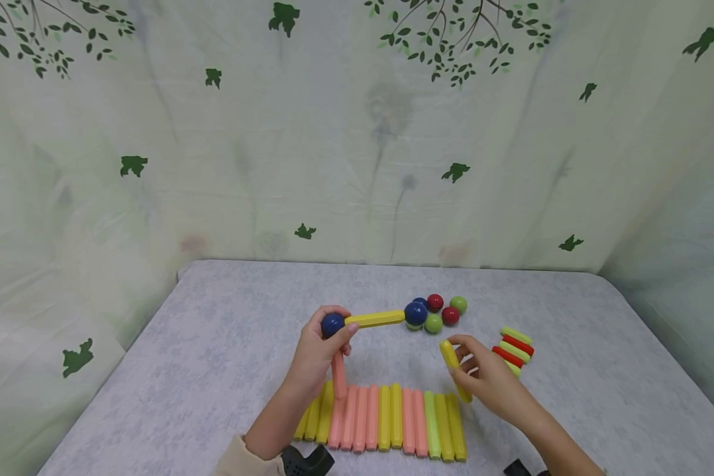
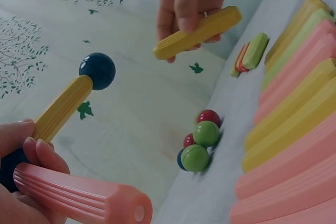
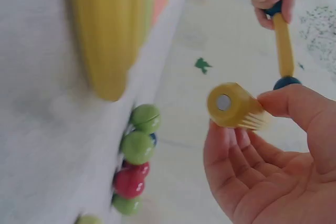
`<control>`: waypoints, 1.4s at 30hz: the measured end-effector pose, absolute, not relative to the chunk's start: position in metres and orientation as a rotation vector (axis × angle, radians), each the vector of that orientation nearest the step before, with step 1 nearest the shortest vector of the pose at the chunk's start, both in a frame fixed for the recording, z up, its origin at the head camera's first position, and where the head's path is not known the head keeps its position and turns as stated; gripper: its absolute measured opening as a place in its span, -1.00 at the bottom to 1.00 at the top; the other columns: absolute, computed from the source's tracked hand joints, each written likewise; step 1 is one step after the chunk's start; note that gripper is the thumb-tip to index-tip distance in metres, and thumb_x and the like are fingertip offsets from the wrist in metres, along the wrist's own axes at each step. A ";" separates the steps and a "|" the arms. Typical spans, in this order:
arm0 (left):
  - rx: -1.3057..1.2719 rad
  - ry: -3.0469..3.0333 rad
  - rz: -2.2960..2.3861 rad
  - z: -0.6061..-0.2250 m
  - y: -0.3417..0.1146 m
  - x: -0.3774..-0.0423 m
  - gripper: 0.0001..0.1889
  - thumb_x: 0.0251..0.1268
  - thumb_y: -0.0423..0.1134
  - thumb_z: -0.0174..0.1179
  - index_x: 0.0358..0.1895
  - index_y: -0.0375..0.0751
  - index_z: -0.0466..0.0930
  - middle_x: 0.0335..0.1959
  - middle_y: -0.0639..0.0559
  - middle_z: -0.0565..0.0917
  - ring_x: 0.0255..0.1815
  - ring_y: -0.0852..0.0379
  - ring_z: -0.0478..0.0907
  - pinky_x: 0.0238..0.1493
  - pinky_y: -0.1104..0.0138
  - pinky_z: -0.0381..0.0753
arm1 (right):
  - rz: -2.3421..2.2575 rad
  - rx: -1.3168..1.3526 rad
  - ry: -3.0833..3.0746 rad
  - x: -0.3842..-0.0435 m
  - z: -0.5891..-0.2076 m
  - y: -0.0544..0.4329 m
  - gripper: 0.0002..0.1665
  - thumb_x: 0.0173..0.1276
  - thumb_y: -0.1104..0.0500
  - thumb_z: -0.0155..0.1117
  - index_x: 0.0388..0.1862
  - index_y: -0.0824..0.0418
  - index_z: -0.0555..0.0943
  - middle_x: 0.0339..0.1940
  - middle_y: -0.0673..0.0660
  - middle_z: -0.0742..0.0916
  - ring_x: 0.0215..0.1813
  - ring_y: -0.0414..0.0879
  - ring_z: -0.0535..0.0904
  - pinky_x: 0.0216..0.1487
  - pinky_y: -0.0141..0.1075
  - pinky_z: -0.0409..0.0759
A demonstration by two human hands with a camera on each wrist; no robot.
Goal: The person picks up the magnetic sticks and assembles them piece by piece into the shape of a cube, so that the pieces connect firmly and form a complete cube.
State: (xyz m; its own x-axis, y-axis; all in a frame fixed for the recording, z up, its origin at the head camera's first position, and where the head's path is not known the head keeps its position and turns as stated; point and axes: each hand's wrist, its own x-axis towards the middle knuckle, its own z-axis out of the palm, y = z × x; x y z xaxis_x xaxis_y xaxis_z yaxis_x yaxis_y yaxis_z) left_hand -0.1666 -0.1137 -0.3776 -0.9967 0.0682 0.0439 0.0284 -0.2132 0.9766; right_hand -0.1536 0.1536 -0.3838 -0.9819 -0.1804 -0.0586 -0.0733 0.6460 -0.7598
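My left hand (image 1: 313, 354) grips a blue ball (image 1: 332, 324) from which two rods stick out. One is a ribbed yellow rod (image 1: 375, 320), pointing right, with a second blue ball (image 2: 97, 71) on its far end. The other, a pink rod (image 2: 79, 190), hangs down toward the table. Off to the right, a loose yellow rod (image 1: 449, 355) is pinched between the thumb and fingers of my right hand (image 1: 492, 381). Its near end shows a round silvery disc (image 3: 223, 102) in the right wrist view. The two hands are apart, raised over the table.
A row of yellow, pink and light green rods (image 1: 391, 420) lies side by side near the table's front. Loose red, green and blue balls (image 1: 450, 316) cluster farther back. Short red and green rods (image 1: 514, 349) lie at the right. A patterned curtain (image 1: 333, 132) hangs behind the table.
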 end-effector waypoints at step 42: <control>0.081 2.422 1.648 -0.432 -0.105 -0.202 -0.75 0.24 -0.38 0.09 -0.05 -0.24 0.33 -0.21 -0.05 0.39 -0.27 0.08 0.43 -0.35 0.31 0.42 | -1.605 -0.681 2.600 -0.267 -0.388 0.114 -0.68 0.22 0.22 0.23 -0.04 0.28 0.54 -0.11 0.19 0.60 -0.19 -0.02 0.51 -0.22 -0.29 0.50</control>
